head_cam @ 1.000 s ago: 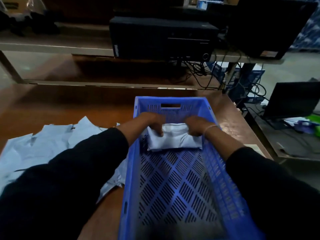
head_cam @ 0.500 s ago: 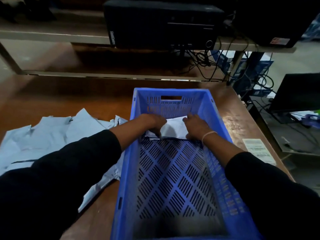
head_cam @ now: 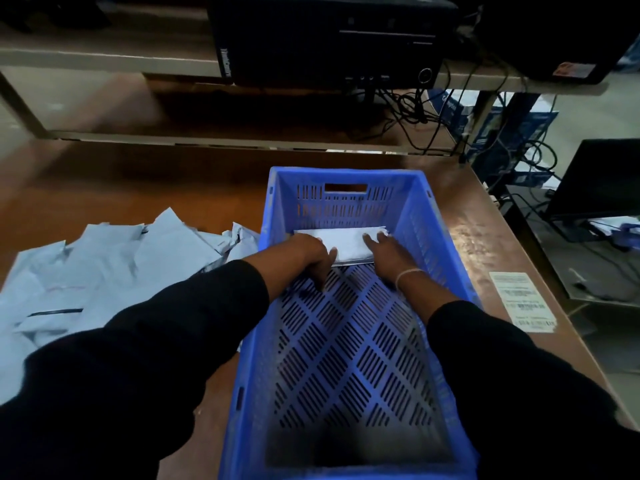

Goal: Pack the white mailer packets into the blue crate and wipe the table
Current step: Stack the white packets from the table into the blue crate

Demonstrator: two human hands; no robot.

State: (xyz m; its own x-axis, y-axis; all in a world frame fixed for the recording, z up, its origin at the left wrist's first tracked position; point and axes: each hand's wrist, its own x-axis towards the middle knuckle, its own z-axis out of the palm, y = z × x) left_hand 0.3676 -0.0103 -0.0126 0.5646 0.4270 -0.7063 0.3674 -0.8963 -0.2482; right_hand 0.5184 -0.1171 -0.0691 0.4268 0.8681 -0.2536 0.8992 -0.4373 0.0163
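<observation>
The blue crate [head_cam: 412,199] with a slotted floor stands on the brown table [head_cam: 138,188]. One folded white mailer packet [head_cam: 346,242] lies on the crate floor against the far wall. My left hand [head_cam: 308,254] grips its left end and my right hand [head_cam: 389,252] presses on its right end. A loose pile of white mailer packets [head_cam: 104,271] covers the table left of the crate, partly hidden by my left sleeve.
A printed label [head_cam: 523,299] lies on the table right of the crate. Behind the table is a shelf with a black computer case [head_cam: 325,39] and tangled cables [head_cam: 422,112]. A dark monitor [head_cam: 602,178] stands on a lower surface at the right.
Both hands have pushed the folded packet from the middle of the crate floor to its far wall.
</observation>
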